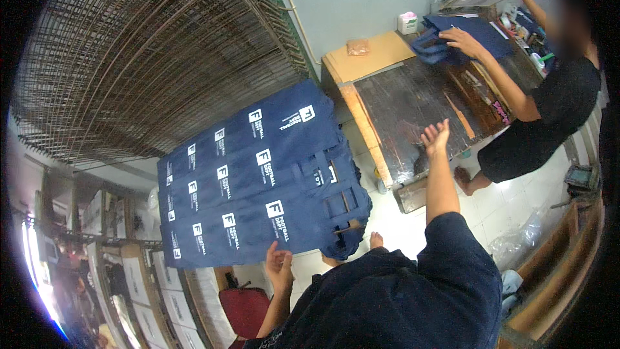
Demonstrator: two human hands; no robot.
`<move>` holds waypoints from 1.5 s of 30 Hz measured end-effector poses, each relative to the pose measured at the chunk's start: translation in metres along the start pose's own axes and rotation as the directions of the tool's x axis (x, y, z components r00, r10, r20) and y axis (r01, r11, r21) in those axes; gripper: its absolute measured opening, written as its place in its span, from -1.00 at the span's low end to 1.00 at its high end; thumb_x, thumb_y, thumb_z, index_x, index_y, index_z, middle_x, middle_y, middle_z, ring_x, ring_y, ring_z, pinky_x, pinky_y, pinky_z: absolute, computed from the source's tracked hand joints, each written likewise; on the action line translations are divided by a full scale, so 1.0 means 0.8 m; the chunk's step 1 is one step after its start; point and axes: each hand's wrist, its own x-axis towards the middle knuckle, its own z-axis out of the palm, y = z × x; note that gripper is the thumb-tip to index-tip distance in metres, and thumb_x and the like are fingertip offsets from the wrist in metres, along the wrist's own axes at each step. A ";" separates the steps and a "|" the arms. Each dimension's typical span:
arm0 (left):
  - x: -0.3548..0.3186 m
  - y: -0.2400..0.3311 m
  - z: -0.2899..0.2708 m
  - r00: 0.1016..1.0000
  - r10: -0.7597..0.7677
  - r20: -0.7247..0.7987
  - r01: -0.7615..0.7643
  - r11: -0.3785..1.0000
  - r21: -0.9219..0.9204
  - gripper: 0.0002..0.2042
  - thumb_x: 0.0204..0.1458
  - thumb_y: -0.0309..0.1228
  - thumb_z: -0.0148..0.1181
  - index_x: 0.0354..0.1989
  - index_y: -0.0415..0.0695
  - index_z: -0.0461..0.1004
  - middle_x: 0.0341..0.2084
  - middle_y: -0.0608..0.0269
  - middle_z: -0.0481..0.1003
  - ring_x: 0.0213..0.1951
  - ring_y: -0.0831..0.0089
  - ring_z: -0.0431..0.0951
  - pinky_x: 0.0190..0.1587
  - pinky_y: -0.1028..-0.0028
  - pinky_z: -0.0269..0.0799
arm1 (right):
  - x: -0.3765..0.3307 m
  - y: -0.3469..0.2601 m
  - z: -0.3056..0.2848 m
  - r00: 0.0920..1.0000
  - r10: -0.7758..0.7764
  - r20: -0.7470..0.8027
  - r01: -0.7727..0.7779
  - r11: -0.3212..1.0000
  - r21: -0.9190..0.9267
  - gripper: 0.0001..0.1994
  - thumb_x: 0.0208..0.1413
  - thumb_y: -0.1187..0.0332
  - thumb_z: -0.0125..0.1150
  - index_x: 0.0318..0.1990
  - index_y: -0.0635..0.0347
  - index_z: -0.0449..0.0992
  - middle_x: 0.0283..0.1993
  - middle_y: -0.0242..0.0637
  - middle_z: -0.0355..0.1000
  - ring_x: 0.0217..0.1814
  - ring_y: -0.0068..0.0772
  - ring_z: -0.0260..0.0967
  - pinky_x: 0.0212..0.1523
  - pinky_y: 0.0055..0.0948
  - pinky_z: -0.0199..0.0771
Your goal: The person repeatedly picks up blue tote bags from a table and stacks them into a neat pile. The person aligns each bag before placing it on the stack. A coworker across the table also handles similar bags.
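Navy cloth tote bags (242,165) with white prints lie in rows on the rack, their handles bunched at the right side. My left hand (279,270) is just off the front edge of these bags, holding nothing, with its fingers apart and slightly bent. Over the near side of the dark worktable (407,100), my right hand (436,137) is raised palm up, fingers loosely spread and empty. Across that table, a co-worker's hand (464,42) touches a navy cloth piece (481,33) with handles.
Stacked wire rack shelves (168,45) rise behind the bags at the left. A yellow-brown board (374,61) bears a small brown packet (357,47). At the right, a co-worker in black (549,116) stands beside the table. A red seat (244,310) is below my left hand.
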 end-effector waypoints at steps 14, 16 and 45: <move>-0.099 0.010 -0.019 0.981 -0.134 -0.139 0.161 0.966 0.201 -0.59 0.00 -0.51 0.16 0.03 -0.31 0.26 -0.48 0.33 0.46 -0.49 0.68 0.39 -0.43 0.67 0.31 | 0.179 0.037 0.073 0.699 -0.679 -0.224 0.133 0.431 -0.893 -0.48 -0.13 0.26 0.20 0.04 0.24 0.33 0.03 0.03 0.29 -0.02 0.05 0.32 -0.04 -0.13 0.35; -0.138 -0.001 -0.029 0.956 -0.206 -0.210 0.254 0.938 0.237 -0.59 0.00 -0.49 0.17 0.03 -0.30 0.27 -0.49 0.33 0.46 -0.50 0.67 0.39 -0.43 0.66 0.32 | 0.122 0.017 0.106 0.721 -0.654 0.229 0.261 -0.050 -0.964 -0.47 -0.14 0.30 0.17 0.10 0.03 0.30 0.14 -0.09 0.22 0.15 -0.02 0.20 0.03 -0.07 0.30; -0.063 -0.016 0.063 0.986 -0.080 0.148 0.036 0.961 0.274 -0.63 0.00 -0.48 0.16 0.02 -0.25 0.35 -0.41 0.27 0.48 -0.37 0.57 0.47 -0.32 0.57 0.41 | -0.027 0.038 -0.123 0.615 -0.782 0.105 0.323 0.128 -0.938 -0.50 -0.02 0.20 0.22 0.05 0.22 0.28 -0.05 -0.02 0.28 0.07 0.06 0.17 0.05 -0.06 0.17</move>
